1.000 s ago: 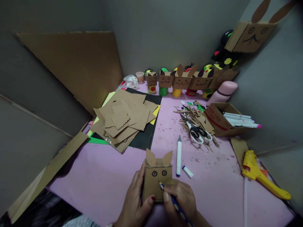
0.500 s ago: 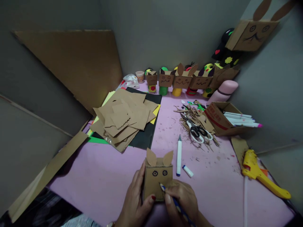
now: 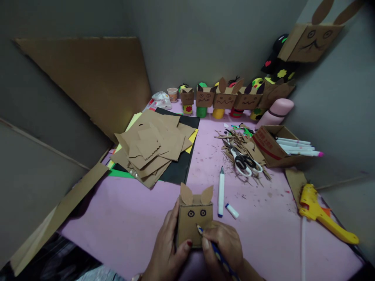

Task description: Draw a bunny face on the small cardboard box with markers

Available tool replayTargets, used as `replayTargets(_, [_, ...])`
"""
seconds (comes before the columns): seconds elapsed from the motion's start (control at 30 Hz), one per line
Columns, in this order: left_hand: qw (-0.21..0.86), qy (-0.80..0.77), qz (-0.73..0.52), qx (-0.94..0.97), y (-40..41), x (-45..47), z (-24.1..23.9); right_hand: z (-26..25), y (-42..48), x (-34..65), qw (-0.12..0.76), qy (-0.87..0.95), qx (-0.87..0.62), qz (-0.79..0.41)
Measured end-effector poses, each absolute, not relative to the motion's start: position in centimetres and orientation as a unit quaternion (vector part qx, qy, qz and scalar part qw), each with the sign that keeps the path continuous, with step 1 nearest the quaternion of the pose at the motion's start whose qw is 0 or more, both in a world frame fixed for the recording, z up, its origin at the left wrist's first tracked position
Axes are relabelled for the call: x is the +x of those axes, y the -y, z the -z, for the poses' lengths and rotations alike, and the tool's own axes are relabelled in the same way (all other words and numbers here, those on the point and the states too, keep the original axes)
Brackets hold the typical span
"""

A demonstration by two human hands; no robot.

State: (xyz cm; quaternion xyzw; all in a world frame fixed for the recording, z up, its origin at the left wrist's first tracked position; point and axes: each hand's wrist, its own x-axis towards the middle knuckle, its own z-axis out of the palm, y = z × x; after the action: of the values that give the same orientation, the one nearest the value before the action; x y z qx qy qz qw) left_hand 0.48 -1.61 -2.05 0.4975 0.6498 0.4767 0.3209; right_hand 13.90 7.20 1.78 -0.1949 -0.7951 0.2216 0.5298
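Observation:
A small brown cardboard box with two glued ears and two drawn eyes lies on the pink table near the front edge. My left hand grips its left side, thumb pressed on the front face. My right hand pinches a blue pencil whose tip touches the box just below the right eye. An uncapped white marker and its loose cap lie just right of the box.
A heap of brown card pieces rests on black and coloured sheets at left. Scissors lie among scraps, beside a carton of markers. A yellow glue gun lies at right. Finished cardboard animal figures line the back wall.
The pencil tip stays at nearly the same spot under the right eye, with only a slight shift of my right hand. The view has drifted a little.

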Motion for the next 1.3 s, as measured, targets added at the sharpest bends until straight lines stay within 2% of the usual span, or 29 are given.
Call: replayTargets(1.3, [0.322,-0.657,-0.466,0.498,1.50,0.41,1.84,-0.80,-7.99,14.13,0.533,0.802,-0.112,-0.246])
